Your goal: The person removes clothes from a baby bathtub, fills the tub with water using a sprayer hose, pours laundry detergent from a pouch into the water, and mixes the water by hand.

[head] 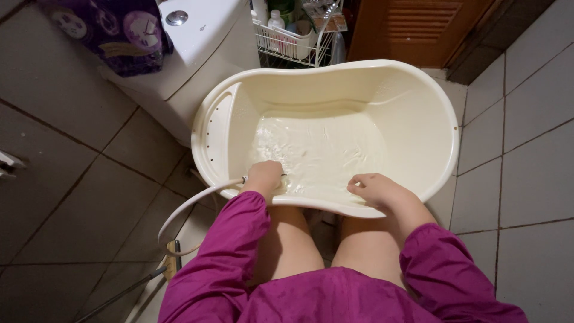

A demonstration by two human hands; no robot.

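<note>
Water lies shallow and rippled in the bottom of a large cream plastic baby bathtub (418,107), which fills the middle of the frame and rests tilted over the person's bare knees. The left hand (263,176), at the tub's near rim left of centre, is closed in a fist around the end of a thin white flexible hose (191,206); the hose curves away over the rim and loops down toward the lower left of the frame. What sits at the hose's tip is hidden inside the fist. The right hand (376,188) lies on the near rim right of centre, fingers curled loosely over the edge and gripping nothing else. The two hands are well apart, each on its own side of the rim. Both arms wear magenta sleeves (227,251).

Behind the tub, at the upper left, stands a white toilet cistern (203,36) with a purple patterned cloth (113,33) draped over its left side. A white wire rack (287,42) holding bottles sits at the top centre, beside a brown louvred wooden door (418,24). Grey floor tiles (66,179) cover the left of the frame.
</note>
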